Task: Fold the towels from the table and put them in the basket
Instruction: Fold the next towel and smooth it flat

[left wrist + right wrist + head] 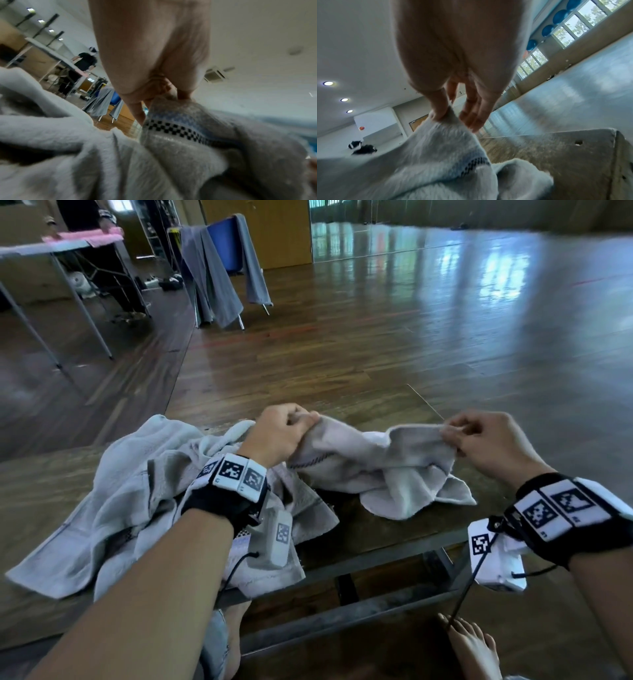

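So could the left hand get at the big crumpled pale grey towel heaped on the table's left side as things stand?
Probably yes for reach: the big crumpled pale grey towel lies right under the left hand and wrist, nothing between. But that hand pinches the smaller pale towel with the right hand, so it must let go first.

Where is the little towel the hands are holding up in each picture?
Head: the small towel hangs mid-picture between the left hand and right hand, its lower part on the table.
Left wrist: lower right, under the pinching fingers.
Right wrist: bottom centre, pinched by the fingers.
Shared landmark: the towel's dark checked stripe, seen in all three views.
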{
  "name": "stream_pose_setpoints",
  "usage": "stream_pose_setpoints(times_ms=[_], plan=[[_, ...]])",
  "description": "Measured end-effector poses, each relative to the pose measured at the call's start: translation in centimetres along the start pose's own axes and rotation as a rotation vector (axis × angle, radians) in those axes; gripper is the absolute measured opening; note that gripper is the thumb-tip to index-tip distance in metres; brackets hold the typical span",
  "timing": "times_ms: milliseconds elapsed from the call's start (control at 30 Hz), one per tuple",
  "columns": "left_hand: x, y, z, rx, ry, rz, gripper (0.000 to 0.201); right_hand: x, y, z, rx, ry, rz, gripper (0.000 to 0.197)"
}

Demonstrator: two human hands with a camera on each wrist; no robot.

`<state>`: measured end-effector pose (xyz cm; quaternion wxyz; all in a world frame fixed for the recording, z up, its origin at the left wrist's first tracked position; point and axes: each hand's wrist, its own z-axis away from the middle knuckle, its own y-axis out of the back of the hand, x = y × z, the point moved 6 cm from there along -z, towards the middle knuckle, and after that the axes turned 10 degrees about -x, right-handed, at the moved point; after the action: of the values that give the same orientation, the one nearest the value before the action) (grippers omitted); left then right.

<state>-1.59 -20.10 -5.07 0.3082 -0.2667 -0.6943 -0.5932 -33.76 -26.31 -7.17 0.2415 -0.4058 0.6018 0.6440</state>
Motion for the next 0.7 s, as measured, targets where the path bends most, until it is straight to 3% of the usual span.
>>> stream_pose_setpoints(times_ms=[133,267,467,533,633,700], plan=[[-0.6,-3.9,0.5,-0.222,-0.057,-0.079,0.014,-0.7,-3.2,0.1,-0.301,0.014,0.228,0.012],[-2.4,-8.0,2.3,-0.600,-0.088,-0.232,0.020,-0.6,-6.6,0.5,-0.513,-0.031,0.386,0.008],[-5.3,-3.9,1.4,-0.522,0.084,-0.555,0.015,-2.6,-11.1,0.0,-0.616,0.105,0.335,0.005],[-6.3,-2.7,1.7,-0.510,0.112,-0.509,0.012,-3.5,-11.8,-0.5,-0.588,0.164,0.297,0.003],[-5.7,-2.6,2.4,-0.505,0.026,-0.354,0.015,-4.7,-11.4,-1.8,-0.424,0.211,0.254,0.008],[-4.8,-3.3,2.6,-0.520,-0.021,-0.301,0.008,-4.8,-12.3,-2.0,-0.467,0.197,0.306,0.011]])
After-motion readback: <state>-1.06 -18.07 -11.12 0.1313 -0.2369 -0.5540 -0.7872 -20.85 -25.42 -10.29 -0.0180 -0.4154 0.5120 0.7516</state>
